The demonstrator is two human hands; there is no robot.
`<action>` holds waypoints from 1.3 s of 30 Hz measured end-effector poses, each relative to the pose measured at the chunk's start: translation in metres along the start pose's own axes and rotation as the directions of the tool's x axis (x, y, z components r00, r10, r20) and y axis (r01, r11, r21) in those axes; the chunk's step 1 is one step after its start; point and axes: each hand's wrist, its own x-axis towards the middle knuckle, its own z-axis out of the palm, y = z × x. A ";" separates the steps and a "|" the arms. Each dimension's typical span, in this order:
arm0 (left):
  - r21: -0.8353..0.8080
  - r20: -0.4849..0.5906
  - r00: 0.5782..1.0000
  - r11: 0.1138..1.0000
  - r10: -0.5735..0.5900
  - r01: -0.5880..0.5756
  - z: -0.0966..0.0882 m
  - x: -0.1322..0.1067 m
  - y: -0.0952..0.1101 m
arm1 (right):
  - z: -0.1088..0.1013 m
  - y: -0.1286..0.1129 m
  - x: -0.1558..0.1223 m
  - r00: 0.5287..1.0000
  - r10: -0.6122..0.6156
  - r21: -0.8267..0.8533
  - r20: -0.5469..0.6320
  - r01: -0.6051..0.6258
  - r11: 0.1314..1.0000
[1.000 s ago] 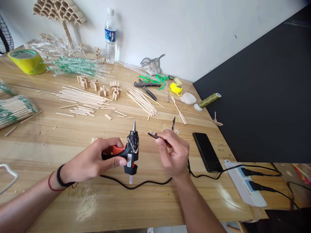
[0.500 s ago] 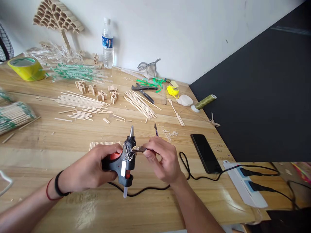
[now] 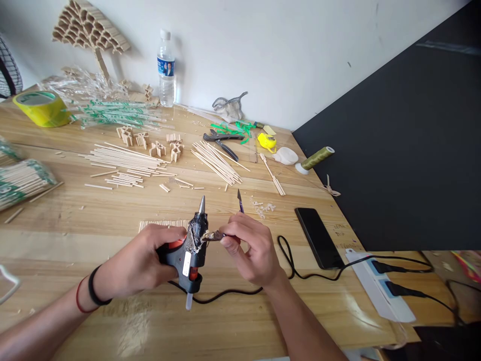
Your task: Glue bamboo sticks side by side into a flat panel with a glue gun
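My left hand [image 3: 137, 260] is wrapped round a black hot glue gun [image 3: 183, 260], its metal nozzle pointing away from me. Strings of old glue cling to the gun's dark, crusted barrel. A clear glue stick [image 3: 189, 301] sticks out of its rear end. Between thumb and fingers, my right hand [image 3: 252, 245] pinches a small brown crusted piece [image 3: 214, 235], whose tip meets the side of the barrel; its exact kind is unclear. Beyond that hand lies a craft knife [image 3: 240, 200], partly hidden. Behind the gun is a row of short wooden sticks [image 3: 161, 223].
Wooden sticks [image 3: 124, 158] and small stick assemblies [image 3: 158, 149] lie mid-table, near pliers-like cutters [image 3: 223, 140]. A phone [image 3: 318, 238] and a power strip [image 3: 379, 286] are at right, with a black cord [image 3: 233, 292] crossing the tabletop. A water bottle [image 3: 166, 70] stands by the wall.
The glue gun has shifted slightly left and tilted a little in my left hand. The brown piece stays against its barrel, with my right hand nearly in place.
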 end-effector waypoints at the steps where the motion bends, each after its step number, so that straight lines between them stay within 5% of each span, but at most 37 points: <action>1: 0.013 -0.003 1.000 1.000 0.010 -0.010 0.000 0.000 0.000 | 0.000 0.000 0.000 1.000 0.002 -0.002 -0.004 -0.002 1.000; 32: -0.059 0.005 0.993 0.992 -0.116 0.116 0.007 0.002 -0.009 | 0.015 0.003 -0.004 0.994 0.000 -0.184 -0.109 -0.020 0.983; 39: -0.086 0.091 0.993 0.993 -0.072 0.080 0.013 0.001 -0.002 | 0.006 0.007 -0.005 0.986 0.094 -0.122 -0.137 -0.111 0.986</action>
